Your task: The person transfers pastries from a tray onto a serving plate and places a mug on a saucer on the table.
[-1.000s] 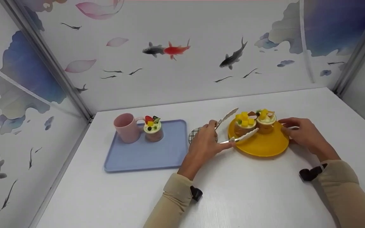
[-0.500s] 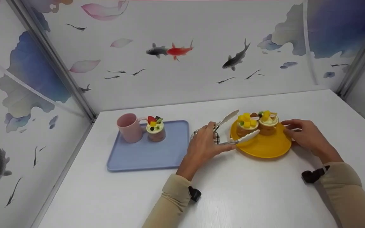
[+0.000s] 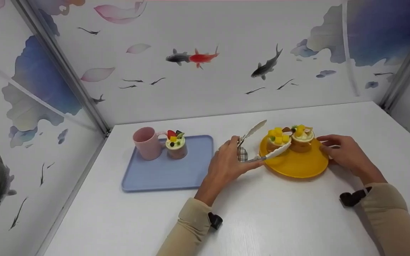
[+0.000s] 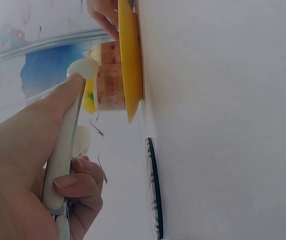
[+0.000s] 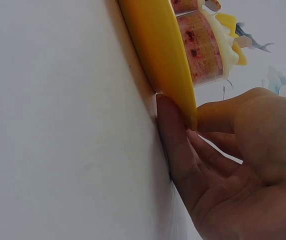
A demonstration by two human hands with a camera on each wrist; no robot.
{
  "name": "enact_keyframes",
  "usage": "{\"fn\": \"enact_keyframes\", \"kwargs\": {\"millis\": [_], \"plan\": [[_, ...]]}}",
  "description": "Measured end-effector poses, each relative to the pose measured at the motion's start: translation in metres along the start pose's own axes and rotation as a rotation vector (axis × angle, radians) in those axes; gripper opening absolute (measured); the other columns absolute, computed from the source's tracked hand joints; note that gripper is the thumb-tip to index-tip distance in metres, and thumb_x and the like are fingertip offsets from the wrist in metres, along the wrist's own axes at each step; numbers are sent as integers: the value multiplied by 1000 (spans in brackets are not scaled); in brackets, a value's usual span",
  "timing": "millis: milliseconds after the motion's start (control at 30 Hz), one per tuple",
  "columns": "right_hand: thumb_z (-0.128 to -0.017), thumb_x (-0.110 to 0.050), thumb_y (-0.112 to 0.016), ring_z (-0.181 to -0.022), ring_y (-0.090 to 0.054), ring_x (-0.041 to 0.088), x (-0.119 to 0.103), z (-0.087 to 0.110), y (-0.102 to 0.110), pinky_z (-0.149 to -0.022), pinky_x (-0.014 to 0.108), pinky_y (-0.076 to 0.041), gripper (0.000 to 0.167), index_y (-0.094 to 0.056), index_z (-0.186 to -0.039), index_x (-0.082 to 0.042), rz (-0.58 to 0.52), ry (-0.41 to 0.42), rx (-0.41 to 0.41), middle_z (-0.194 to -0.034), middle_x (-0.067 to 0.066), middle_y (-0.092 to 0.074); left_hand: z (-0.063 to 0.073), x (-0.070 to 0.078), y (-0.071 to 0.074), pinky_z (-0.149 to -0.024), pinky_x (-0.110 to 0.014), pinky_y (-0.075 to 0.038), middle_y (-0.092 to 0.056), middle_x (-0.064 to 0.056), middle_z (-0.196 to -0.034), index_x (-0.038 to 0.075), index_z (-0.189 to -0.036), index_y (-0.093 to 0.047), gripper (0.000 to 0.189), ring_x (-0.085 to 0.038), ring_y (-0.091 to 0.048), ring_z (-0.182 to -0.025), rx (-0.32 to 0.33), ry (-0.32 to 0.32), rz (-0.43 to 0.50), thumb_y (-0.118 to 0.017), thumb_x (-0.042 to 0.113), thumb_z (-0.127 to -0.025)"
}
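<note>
My left hand grips a pair of tongs with pale scalloped tips, their arms spread wide apart. The lower tip overlaps a dessert cup topped with yellow cubes; the upper tip points past its far left side. That cup stands on a round yellow plate, beside a second fruit-topped dessert cup. In the left wrist view, my thumb lies along the pale tong handle. My right hand pinches the plate's right rim, with fingers under the edge in the right wrist view.
To the left, a blue tray bears a pink mug and a third dessert cup with a strawberry slice. A flat plaid coaster lies on the white table, partly hidden by my left hand. Printed walls close in the table.
My left hand and the tongs have drawn slightly left, away from the plate. The right hand keeps its hold on the plate, and the view has shifted a little.
</note>
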State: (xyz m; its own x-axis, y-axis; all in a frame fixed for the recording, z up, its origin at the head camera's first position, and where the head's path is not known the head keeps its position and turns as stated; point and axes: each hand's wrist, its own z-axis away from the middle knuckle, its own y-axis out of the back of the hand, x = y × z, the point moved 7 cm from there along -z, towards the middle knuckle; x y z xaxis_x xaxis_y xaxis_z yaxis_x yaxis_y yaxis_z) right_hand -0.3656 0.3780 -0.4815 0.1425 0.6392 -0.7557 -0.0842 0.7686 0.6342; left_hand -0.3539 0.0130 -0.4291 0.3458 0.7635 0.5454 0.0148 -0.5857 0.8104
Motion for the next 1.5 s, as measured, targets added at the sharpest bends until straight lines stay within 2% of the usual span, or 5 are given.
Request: {"fn": "enact_keyframes", "kwargs": {"millis": [233,533,900,1033,1500], "plan": [[-115,-26,-53,-129,-56,43,1,2,3,-83,21,-61,54,-43,-162,-1,8,-3,2,-157,33,-45,3,-7,8,-81,-29,-59,-68,-2,-111,15,-152,-51,100,-15,-62,-94,42,24,-4,-83,77,-80],[-115,-26,-53,-130,-56,44,0,2,0,-83,21,-61,54,-43,-162,-1,3,17,-4,-158,34,-45,10,-13,14,-82,-29,-60,-68,-3,-112,13,-151,-52,100,-17,-64,-95,31,41,42,-81,79,-80],[-116,-28,-52,-128,-57,42,0,1,0,-83,21,-61,55,-43,-162,-1,-3,17,-5,-158,33,-45,17,-15,22,-86,-30,-63,-70,-4,-116,11,-150,-53,98,-17,-67,-98,43,13,6,-79,77,-83],[-116,-28,-52,-129,-56,43,-1,1,-1,-84,21,-62,55,-43,-162,-1,-2,20,-5,-158,33,-45,20,-17,26,-80,-28,-60,-68,-3,-109,11,-147,-54,94,-17,-65,-94,47,6,4,-77,77,-85],[-115,-26,-53,-129,-56,44,-1,1,0,-82,21,-62,54,-43,-162,0,-2,25,2,-157,33,-44,32,-39,47,-74,-34,-58,-69,-5,-104,8,-144,-54,89,-20,-66,-87,112,-24,-29,-73,76,-90]]}}
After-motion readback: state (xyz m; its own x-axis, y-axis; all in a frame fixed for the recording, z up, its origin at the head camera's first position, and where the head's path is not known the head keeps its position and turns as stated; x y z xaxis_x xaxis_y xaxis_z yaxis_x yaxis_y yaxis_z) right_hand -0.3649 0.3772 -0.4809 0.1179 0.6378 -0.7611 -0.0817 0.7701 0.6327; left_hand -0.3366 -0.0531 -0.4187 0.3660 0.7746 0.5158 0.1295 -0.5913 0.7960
